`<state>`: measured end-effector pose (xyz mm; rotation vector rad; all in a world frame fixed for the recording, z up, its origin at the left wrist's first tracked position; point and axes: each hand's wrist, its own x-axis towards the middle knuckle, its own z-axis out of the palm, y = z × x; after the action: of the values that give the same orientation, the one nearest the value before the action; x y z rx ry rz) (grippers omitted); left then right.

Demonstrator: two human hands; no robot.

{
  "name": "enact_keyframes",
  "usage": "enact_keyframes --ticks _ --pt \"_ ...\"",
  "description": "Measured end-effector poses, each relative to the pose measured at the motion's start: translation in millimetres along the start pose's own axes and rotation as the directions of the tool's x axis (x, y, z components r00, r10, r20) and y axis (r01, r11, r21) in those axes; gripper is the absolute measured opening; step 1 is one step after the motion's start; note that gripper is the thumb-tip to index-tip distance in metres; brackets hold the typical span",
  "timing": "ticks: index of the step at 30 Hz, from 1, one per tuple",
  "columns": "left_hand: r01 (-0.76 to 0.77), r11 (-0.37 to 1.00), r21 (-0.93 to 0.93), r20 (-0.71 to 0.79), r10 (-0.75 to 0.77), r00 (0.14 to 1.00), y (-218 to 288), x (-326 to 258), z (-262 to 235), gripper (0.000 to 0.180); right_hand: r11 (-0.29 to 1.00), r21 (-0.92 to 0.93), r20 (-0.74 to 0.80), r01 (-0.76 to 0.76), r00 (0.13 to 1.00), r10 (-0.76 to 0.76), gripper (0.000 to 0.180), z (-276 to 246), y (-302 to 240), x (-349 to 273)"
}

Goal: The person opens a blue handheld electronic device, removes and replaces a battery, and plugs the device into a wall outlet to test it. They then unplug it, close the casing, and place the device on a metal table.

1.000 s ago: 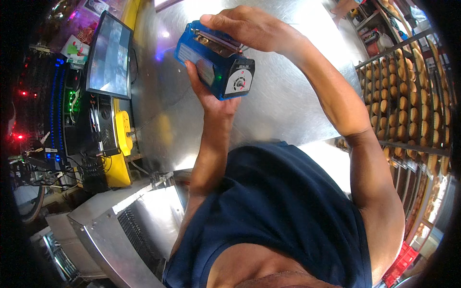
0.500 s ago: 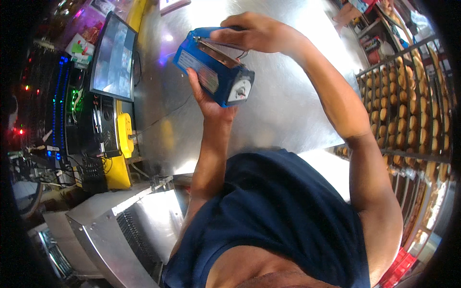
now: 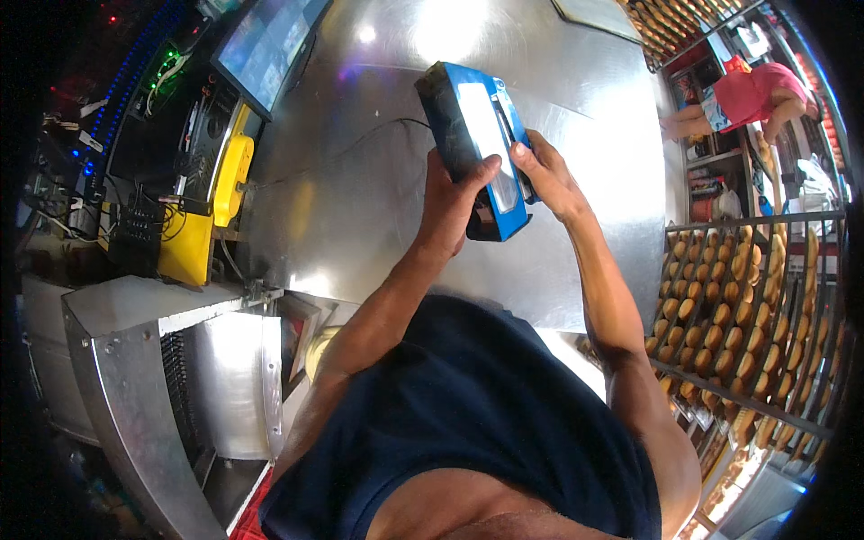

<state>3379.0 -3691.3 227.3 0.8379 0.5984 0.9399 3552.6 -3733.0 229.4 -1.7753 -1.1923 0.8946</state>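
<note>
Shiny steel counter (image 3: 360, 180), monitor (image 3: 270, 40), racks of buns (image 3: 747, 306).

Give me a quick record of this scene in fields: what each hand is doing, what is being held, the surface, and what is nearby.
left hand: grips the blue box's near side
right hand: fingers on the box's right edge
held thing: blue box, raised above the table, pale panel facing up
surface: shiny metal table
left of table: monitor, yellow device
right: wire rack of buns
</note>
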Motion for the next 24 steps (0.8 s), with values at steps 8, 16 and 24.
enact_keyframes --ticks 8,16,24 --pt "0.206 0.978 -0.036 0.077 -0.203 0.976 -26 12 -22 0.053 0.964 0.242 0.068 -0.109 0.993 0.095 0.114 29 54 -2" --pt "0.271 0.962 -0.038 0.106 -0.266 0.958 -21 20 -24 0.064 0.985 0.117 0.116 -0.123 0.987 0.109 0.112 23 32 -2" --pt "0.328 0.896 -0.3 0.203 -0.276 0.94 -4 24 -39 0.05 1.0 -0.007 0.007 0.013 1.0 -0.013 0.089 -29 -3 4"
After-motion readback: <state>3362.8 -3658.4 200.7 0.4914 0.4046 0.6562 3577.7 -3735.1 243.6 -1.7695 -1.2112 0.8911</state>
